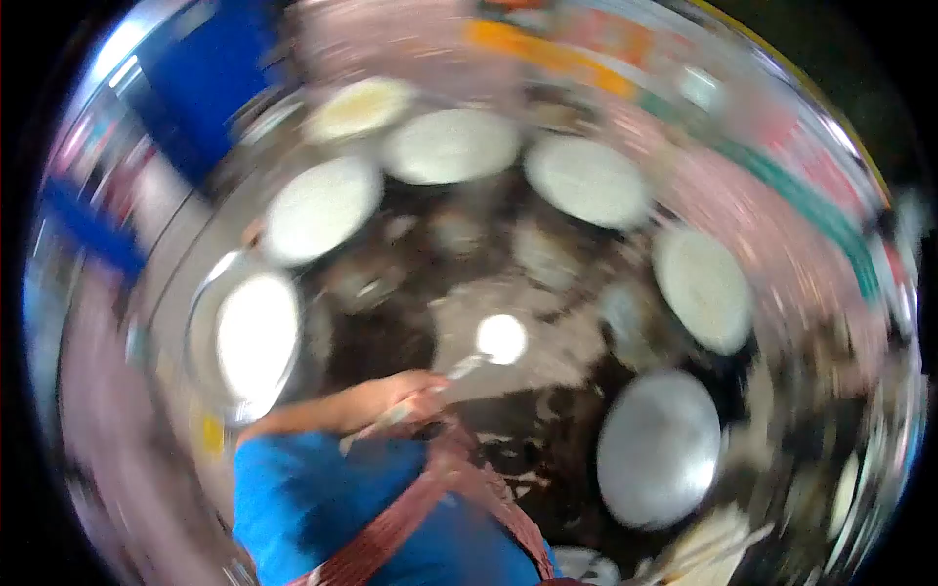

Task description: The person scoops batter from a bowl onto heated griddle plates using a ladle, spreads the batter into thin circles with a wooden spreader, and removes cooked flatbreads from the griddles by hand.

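Observation:
My left hand is closed around the handle of a ladle, whose round bowl shows bright white over the middle of a dark round cooking surface. To the left, a metal basin holds a white mass. Round pans with pale, whitish contents curve around the far side, among them one at upper left, one at top centre, one at upper right and one at right. My right hand is not visible.
A grey, shiny round pan or lid lies at the right. Near the bottom right, a thin stick-like tool crosses a pale, blurred item. A blue panel stands at upper left; colourful printed panels line the upper right.

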Action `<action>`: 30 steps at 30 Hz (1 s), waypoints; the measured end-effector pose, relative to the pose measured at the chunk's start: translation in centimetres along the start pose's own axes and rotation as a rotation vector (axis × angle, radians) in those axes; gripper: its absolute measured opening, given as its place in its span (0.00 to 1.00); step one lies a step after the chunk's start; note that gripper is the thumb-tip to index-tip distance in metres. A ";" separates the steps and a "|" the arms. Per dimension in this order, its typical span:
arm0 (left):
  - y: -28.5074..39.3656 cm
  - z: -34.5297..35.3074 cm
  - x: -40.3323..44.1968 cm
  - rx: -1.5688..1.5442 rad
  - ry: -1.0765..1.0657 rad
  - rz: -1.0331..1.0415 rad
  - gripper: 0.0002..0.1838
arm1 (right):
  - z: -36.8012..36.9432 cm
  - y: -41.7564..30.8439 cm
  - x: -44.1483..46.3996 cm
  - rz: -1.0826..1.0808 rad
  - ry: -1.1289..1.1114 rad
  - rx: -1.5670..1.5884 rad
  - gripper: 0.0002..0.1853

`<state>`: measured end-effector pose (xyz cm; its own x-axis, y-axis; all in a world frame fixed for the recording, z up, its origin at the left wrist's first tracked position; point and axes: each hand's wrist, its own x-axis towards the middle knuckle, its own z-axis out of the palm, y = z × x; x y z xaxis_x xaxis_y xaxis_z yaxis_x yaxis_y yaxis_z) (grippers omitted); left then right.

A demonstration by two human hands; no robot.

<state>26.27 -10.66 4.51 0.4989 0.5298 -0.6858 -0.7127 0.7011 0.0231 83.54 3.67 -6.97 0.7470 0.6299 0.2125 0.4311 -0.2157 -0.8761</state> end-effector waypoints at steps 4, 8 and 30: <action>-3.3 -7.1 -3.8 -0.361 -0.116 0.196 0.21 | 10.6 -9.1 -10.4 -0.109 -0.618 0.104 0.18; -8.7 -13.2 -12.2 -0.576 -0.110 0.635 0.05 | 19.6 -19.2 -24.5 -0.354 -1.281 0.164 0.16; -14.3 -56.3 -21.4 -0.982 1.222 0.964 0.18 | 18.6 -30.5 -91.8 -2.331 -1.797 0.406 0.09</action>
<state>-1.97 -58.87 -22.06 -0.4827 -0.3854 -0.7864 -0.7204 -0.3360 0.6068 -7.66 -33.69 -7.82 -0.7807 -0.6157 0.1066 -0.6236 0.7565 -0.1970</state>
